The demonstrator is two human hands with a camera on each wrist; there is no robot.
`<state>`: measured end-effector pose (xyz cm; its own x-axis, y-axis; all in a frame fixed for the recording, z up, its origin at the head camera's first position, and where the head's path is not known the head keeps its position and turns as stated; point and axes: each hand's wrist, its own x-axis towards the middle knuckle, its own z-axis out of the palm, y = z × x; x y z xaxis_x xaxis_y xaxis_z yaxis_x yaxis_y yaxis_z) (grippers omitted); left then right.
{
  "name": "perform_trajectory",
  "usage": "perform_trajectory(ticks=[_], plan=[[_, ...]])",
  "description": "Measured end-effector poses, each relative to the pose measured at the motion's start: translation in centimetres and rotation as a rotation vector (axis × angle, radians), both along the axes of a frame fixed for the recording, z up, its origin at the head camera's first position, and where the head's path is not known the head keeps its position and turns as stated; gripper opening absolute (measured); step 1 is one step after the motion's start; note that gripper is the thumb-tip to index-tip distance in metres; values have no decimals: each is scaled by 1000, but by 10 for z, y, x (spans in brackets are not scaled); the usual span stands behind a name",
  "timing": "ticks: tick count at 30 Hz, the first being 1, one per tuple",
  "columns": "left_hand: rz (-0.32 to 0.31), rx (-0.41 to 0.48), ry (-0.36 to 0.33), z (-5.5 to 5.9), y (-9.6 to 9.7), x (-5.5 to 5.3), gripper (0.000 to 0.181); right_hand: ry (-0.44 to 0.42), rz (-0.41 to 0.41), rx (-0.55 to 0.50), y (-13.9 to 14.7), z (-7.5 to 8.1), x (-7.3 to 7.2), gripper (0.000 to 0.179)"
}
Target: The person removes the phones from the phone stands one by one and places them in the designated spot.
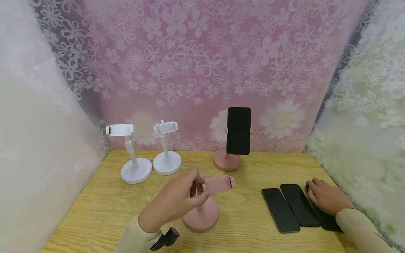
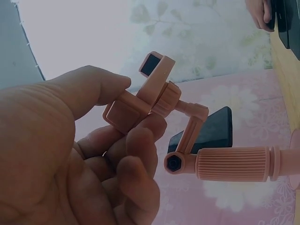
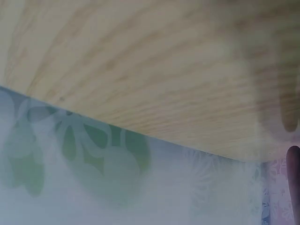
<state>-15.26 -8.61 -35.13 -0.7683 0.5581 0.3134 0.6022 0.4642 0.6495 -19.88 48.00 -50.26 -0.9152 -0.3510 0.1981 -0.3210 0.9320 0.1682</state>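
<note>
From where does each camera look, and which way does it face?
Head: worn on the head, facing forward and down at the wooden table; left hand, right hand and sleeves show.
Left wrist: worn there, facing along the left hand to the front pink phone stand; part of the right hand shows in the upper-right corner.
Right wrist: worn there, facing the table's edge and floral curtain; only blurred shapes, apparently fingers, show at right.
Shared: head and left wrist views both show that stand and the mounted black phone.
</note>
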Motion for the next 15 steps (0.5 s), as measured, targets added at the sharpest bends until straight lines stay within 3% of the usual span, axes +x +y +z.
perform_trajectory(ticks=[5,15], plan=[[-14,7,-23,-1,0,1,17,-78,3,7,-6,-1,-2,9],[-17,3,-5,0,-1,0,17,-122,9,20,-12,5,-12,9]])
